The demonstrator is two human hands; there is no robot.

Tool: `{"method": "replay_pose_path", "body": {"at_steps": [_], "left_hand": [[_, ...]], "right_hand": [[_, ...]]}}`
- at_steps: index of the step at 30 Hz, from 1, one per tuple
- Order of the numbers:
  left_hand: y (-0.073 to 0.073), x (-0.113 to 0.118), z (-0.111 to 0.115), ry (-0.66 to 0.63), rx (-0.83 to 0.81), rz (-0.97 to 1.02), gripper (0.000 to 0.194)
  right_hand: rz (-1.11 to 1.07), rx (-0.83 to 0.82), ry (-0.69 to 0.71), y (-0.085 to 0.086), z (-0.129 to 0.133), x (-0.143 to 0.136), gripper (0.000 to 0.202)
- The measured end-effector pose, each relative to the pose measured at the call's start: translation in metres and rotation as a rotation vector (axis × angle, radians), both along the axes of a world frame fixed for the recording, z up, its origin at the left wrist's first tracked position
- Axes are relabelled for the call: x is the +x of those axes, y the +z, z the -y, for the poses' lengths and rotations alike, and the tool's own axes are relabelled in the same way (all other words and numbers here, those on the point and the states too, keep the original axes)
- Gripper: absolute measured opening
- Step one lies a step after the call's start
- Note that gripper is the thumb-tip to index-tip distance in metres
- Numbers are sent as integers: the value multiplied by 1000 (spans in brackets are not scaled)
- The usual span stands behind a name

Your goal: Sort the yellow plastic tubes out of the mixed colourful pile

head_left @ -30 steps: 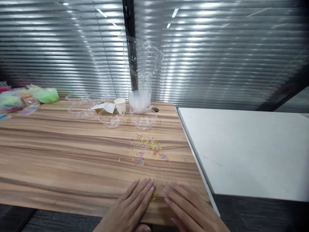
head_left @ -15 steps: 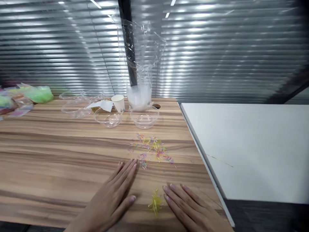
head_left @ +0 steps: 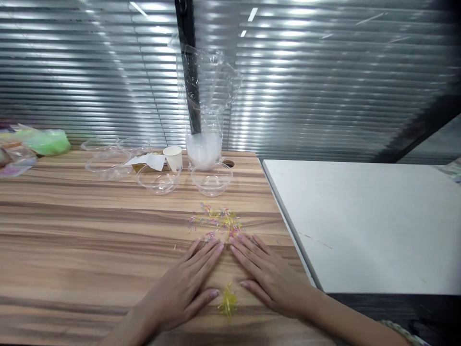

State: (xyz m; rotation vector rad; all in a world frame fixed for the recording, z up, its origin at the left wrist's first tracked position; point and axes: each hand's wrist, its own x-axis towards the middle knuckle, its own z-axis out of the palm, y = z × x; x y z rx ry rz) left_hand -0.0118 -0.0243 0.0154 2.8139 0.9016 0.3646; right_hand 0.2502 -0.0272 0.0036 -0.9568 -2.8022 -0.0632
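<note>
Palm down on the wooden table (head_left: 90, 269), my left hand (head_left: 185, 283) has its fingers stretched out and the thumb apart. My right hand (head_left: 268, 274) lies flat opposite it, fingers extended, and the two sets of fingertips nearly meet. Just beyond them is a loose scatter of small multicoloured bead-like tubes (head_left: 223, 220); the fingertips reach its near edge and cover some pieces. Between my thumbs sits a small heap of yellow pieces (head_left: 227, 302), touched by neither hand. What the pieces are exactly is too small to tell.
Clear plastic bowls (head_left: 212, 180) stand behind the scatter, with a paper cup (head_left: 174, 158) and a small box with white paper (head_left: 151, 161). A bag of stacked plastic cups (head_left: 204, 150) is at the back. Colourful packets (head_left: 46, 142) lie far left. A white table (head_left: 367, 226) adjoins at right.
My right hand has moved forward and left, up to the scattered pieces. My left hand has slid slightly right, bringing the fingertips close together. The view has shifted a little.
</note>
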Motion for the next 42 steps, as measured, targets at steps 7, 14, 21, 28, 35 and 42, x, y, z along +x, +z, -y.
{"method": "replay_pose_path", "body": {"at_steps": [7, 14, 21, 28, 35, 42], "left_hand": [[0, -2, 1, 14, -36, 5, 68], [2, -11, 5, -16, -27, 21, 63], [0, -11, 8, 4, -3, -37, 66], [-5, -11, 8, 51, 1, -19, 68], [-2, -11, 7, 45, 37, -9, 63], [-5, -12, 11, 99, 59, -20, 62]], "right_hand": [[-36, -129, 50, 3, -4, -3, 53], [-70, -246, 207, 8, 10, 6, 55], [-51, -131, 157, 5, 3, -3, 53], [-134, -100, 115, 2, -21, -26, 48], [-191, -91, 116, 1, -19, -23, 46], [-249, -107, 81, -4, -22, -25, 46]]}}
